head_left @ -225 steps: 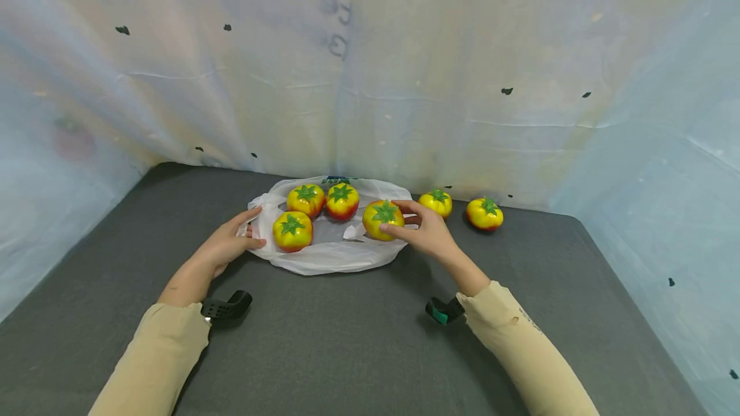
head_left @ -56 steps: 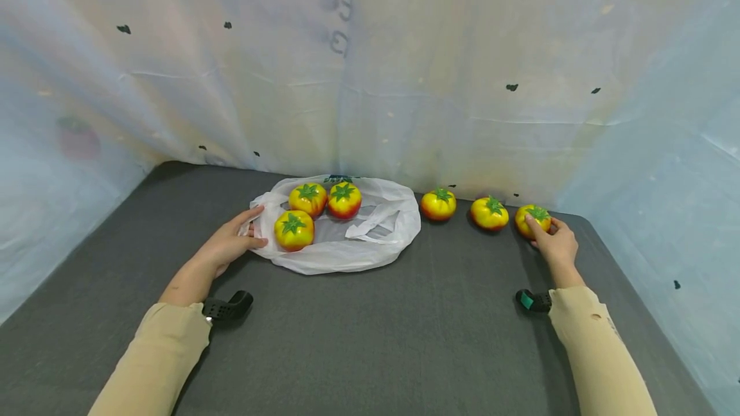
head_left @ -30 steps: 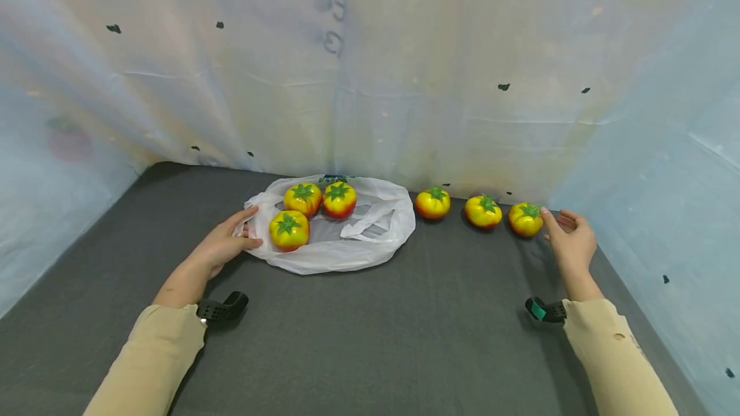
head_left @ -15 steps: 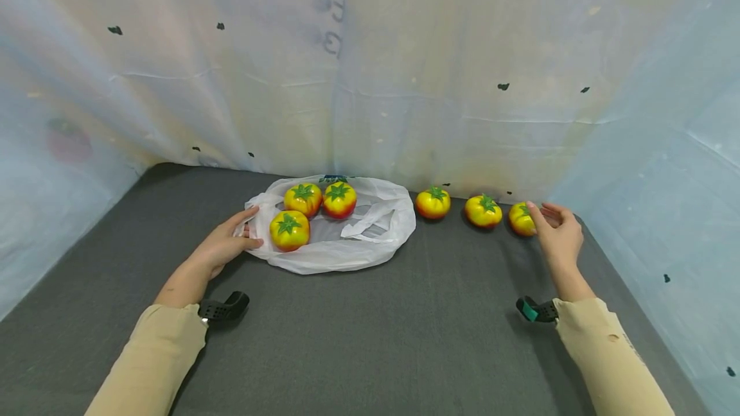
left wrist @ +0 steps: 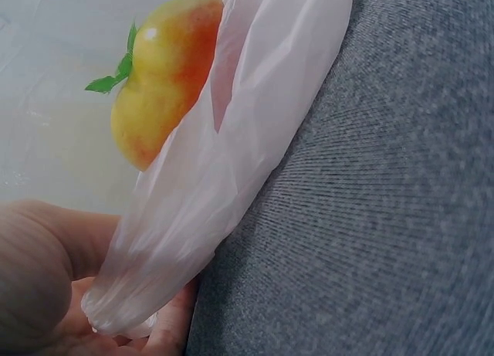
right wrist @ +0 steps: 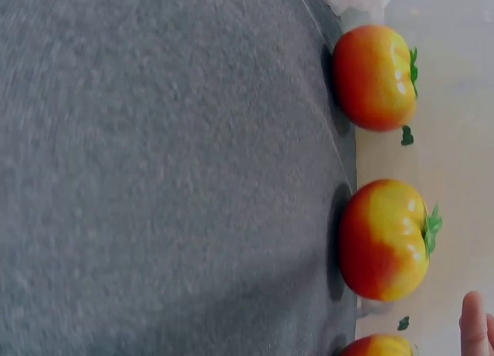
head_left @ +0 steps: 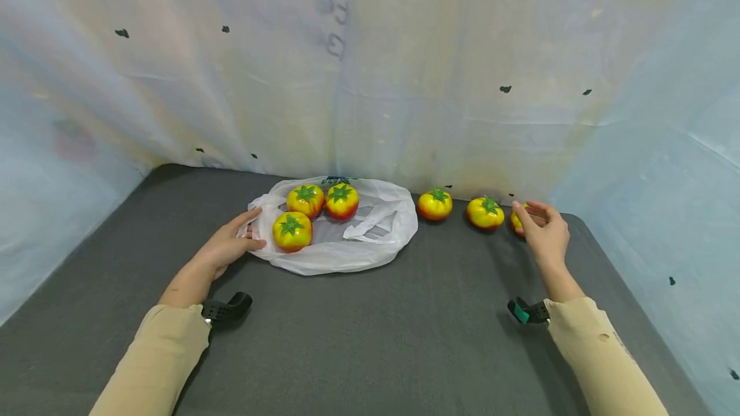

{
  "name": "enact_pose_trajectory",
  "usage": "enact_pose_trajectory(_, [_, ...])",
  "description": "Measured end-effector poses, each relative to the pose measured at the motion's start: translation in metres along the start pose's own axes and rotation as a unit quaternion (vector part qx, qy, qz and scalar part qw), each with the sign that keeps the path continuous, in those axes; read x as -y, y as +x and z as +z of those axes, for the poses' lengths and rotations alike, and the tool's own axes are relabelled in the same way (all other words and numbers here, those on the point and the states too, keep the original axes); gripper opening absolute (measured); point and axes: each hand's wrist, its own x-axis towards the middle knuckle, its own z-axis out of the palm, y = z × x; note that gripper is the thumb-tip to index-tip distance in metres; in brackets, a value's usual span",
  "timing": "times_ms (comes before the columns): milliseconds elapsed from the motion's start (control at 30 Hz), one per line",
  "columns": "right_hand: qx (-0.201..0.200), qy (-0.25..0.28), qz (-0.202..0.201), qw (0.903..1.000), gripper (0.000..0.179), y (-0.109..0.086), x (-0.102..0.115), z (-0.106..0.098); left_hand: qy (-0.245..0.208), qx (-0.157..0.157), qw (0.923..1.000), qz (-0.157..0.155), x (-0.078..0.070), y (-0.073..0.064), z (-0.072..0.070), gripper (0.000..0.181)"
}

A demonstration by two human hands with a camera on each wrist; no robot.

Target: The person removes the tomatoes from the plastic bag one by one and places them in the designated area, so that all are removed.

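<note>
At the left end of a white plastic bag (head_left: 324, 263), my left hand (head_left: 227, 244) holds the bag's edge between thumb and fingers. The left wrist view shows the gathered plastic (left wrist: 193, 209) reaching into that hand. Three yellow-red tomatoes with green leafy tops sit in the bag: a front one (head_left: 292, 232), a back left one (head_left: 305, 201) and a back right one (head_left: 342, 201). My right hand (head_left: 548, 236) holds nothing, its fingers loosely bent. It partly hides the rightmost tomato (head_left: 516, 223) in the head view. Left of that stand a middle tomato (head_left: 484, 213) and another tomato (head_left: 435, 205).
A dark grey cloth-like tabletop (head_left: 370, 339) lies under everything. Pale plastic sheeting (head_left: 405, 82) rises behind the row of tomatoes and along both sides. The bag's handle loop (head_left: 370, 228) lies inside its right half.
My right hand took a tomato from the bag's right side, set it down at the row's right end and let go. It has since drifted left in front of it. The left hand stayed put.
</note>
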Motion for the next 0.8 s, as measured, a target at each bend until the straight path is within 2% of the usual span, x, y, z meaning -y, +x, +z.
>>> enact_pose_trajectory(467, [0.053, 0.060, -0.055, 0.9952, 0.054, -0.015, 0.018, 0.023, -0.006, 0.003, 1.0000, -0.002, 0.000, 0.001, 0.001, 0.084])
enact_pose_trajectory(633, [0.067, 0.055, -0.075, 0.9934, 0.054, -0.020, 0.025, 0.031, -0.005, 0.002, 1.0000, -0.003, -0.001, 0.000, 0.001, 0.084])
enact_pose_trajectory(800, [0.075, 0.056, -0.076, 0.9927, 0.054, -0.023, 0.030, 0.038, -0.005, 0.004, 1.0000, -0.003, -0.002, 0.000, 0.001, 0.084])
